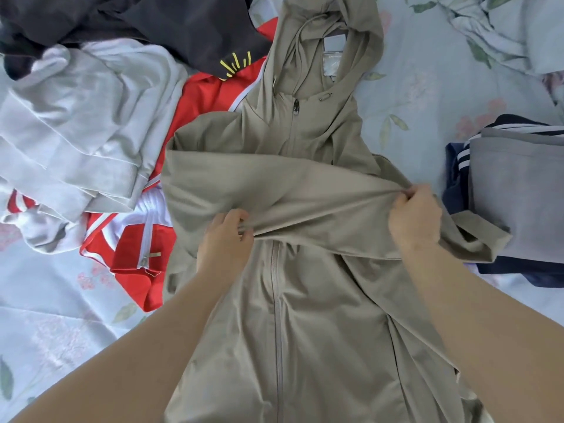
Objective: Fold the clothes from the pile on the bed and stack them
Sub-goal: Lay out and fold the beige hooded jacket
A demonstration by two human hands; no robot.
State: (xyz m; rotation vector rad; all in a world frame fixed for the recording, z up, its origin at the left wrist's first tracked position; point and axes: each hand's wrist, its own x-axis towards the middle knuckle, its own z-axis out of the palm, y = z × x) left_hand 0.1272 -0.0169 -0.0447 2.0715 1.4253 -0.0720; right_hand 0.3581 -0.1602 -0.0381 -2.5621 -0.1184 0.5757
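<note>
The left hand [225, 239] and right hand [415, 215] each pinch a sleeve drawn across the khaki jacket [305, 315], which lies flat on the bed [45, 331]. A small folded stack [515, 193] sits to the right. The pile [91, 117] on the left looks untouched, so most folding likely remains.

Front and centre, a thin khaki hooded zip-up jacket [320, 315] lies face up and zipped, hood at the far end, one sleeve drawn across its chest. Left, jumbled: pale grey sweatshirt [76, 117], black garment [183, 25], red-and-white jacket [134, 239]. Right, a folded grey garment [518, 193] tops a folded navy striped garment [454, 178].
</note>
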